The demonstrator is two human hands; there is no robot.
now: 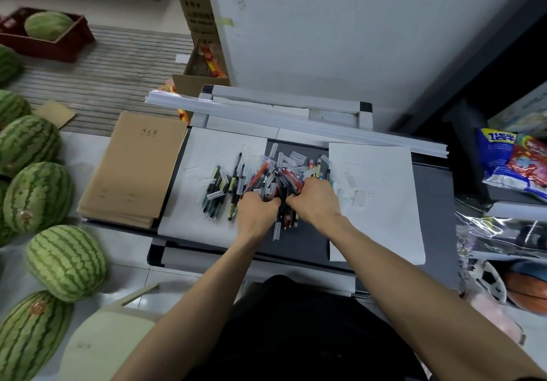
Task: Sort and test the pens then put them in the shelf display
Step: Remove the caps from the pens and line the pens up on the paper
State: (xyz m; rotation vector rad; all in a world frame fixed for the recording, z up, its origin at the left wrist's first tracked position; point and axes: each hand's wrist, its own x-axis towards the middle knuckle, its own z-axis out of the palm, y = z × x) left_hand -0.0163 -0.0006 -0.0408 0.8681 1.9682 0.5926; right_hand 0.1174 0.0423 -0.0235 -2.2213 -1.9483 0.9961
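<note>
dark tabletop (299, 250) runs under both wrists. scribble sheet (381, 212) lies just right of my r hand, handy for testing. pen pile (275, 173) sits at my fingertips and beyond them, a tangle: barrels fan out, most long axes running away from me, some slanted l or r, tips mixed both ways. sorted row (219, 191) just left of my l hand is neater: long axes near parallel, tips look toward me. l hand (256, 213) and r hand (316, 200) are nearly touching, fingers curled down into the pile, gripping pens; which ones, can't tell. to do it well imo: pull one colour at a time, lift not drag, keep caps w/ barrels, lay them same way as the row.
</note>
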